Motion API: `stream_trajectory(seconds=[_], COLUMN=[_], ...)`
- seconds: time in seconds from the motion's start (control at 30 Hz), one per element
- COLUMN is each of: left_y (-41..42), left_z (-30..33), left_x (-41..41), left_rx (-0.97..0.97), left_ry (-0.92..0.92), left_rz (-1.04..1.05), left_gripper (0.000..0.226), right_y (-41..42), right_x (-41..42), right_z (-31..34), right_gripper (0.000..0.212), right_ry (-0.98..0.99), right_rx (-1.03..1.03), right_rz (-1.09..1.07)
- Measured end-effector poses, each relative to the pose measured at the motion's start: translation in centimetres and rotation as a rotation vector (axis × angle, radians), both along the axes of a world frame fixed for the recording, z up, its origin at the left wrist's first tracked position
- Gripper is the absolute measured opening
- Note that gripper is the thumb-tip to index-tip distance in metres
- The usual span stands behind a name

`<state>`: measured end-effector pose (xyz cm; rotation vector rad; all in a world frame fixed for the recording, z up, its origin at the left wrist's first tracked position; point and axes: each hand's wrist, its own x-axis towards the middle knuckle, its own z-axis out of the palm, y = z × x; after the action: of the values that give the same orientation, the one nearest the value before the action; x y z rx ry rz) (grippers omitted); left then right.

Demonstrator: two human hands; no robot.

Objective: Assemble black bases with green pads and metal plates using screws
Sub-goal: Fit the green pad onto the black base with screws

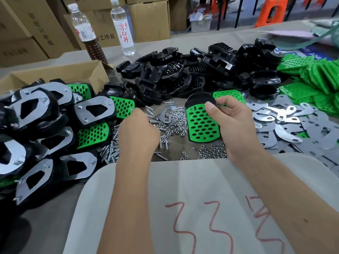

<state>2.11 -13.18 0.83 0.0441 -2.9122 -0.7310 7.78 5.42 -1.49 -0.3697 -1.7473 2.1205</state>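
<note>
My right hand (233,125) grips a black base (199,99) with a perforated green pad (200,123) on its face, thumb pressed on the pad's top edge. My left hand (138,131) reaches palm-down into the loose screws (111,149) and nuts (174,123) on the table; its fingertips are curled and hidden, so what they pinch cannot be seen. A pile of bare black bases (174,74) lies behind. Loose green pads (311,77) are heaped at the far right, metal plates (286,121) spread at the right.
Finished assemblies (45,121) with metal plates are stacked at the left, beside an open cardboard box (55,74). Two bottles (122,28) stand at the back left before cartons. A white sack (183,198) with red marks covers the near edge under my forearms.
</note>
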Motion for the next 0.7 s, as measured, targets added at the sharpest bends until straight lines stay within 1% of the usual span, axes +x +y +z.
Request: stream_trajectory(seconds=[0.07, 0.13, 0.17, 0.23, 0.27, 0.3, 0.33, 0.4, 0.47, 0.53, 0.57, 0.63, 0.7], left_y=[-0.1, 0.1, 0.3, 0.8, 1.0, 1.2, 1.3, 1.2, 0.8, -0.1, -0.6, -1.7, -2.3], left_z=[0.1, 0.2, 0.3, 0.5, 0.5, 0.5, 0.2, -0.3, -0.5, -0.5, -0.5, -0.3, 0.0], left_x=[-0.3, -0.4, -0.4, -0.1, 0.1, 0.1, 0.1, -0.2, -0.3, -0.4, -0.5, -0.7, -0.7], left_rx=[0.107, 0.257, 0.377, 0.691, 0.803, 0.825, 0.759, 0.515, 0.328, 0.223, 0.173, 0.108, 0.106], left_ry=[0.068, 0.091, 0.078, 0.012, -0.019, -0.020, 0.011, 0.086, 0.094, 0.058, 0.033, -0.025, -0.079], left_rz=[-0.023, -0.042, -0.058, -0.129, -0.178, -0.221, -0.244, -0.251, -0.243, -0.208, -0.196, -0.208, -0.231], left_gripper=[0.022, 0.023, 0.025, 0.025, 0.023, 0.021, 0.020, 0.018, 0.028, 0.042, 0.043, 0.036, 0.025], right_y=[-0.1, -0.1, -0.1, -0.2, -0.2, -0.2, -0.1, -0.1, -0.1, -0.1, -0.2, -0.2, -0.3], right_x=[0.0, 0.1, 0.1, 0.1, 0.0, 0.0, 0.0, 0.0, 0.0, -0.1, -0.1, -0.2, -0.2], right_z=[0.1, 0.1, 0.1, 0.1, 0.1, 0.1, 0.0, 0.0, -0.1, -0.1, -0.1, -0.1, 0.0], right_gripper=[0.020, 0.021, 0.022, 0.024, 0.024, 0.025, 0.025, 0.025, 0.024, 0.022, 0.022, 0.022, 0.021], right_ry=[0.004, 0.000, -0.004, -0.005, -0.001, 0.004, 0.009, 0.014, 0.016, 0.019, 0.023, 0.031, 0.034], right_rx=[0.016, 0.024, 0.025, 0.023, 0.025, 0.029, 0.036, 0.049, 0.061, 0.073, 0.078, 0.084, 0.094], right_rz=[-0.009, -0.012, -0.012, -0.012, -0.015, -0.020, -0.024, -0.031, -0.033, -0.031, -0.030, -0.024, -0.012])
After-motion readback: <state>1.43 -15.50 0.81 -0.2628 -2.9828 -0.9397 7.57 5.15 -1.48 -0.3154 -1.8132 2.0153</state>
